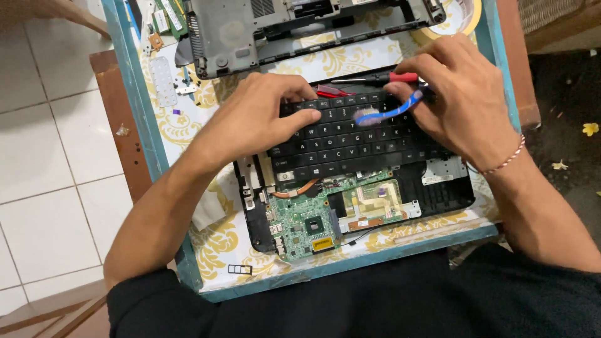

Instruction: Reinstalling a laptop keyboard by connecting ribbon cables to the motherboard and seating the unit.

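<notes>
A black laptop keyboard (350,141) lies loose on an opened laptop base whose green circuit board (307,219) shows below it. My left hand (256,116) rests on the keyboard's upper left corner, thumb pressing the keys. My right hand (460,97) is at the keyboard's upper right and holds a blue toothbrush (391,112), its blurred bristle end over the keys. A red-handled screwdriver (382,78) lies just beyond the keyboard, under my right fingers.
A grey laptop shell (250,34) lies at the far side of the patterned tabletop with a blue rim (332,266). Small metal brackets (164,78) and memory sticks (168,15) sit at the top left. A tape roll (466,19) is at the top right. White floor tiles are left.
</notes>
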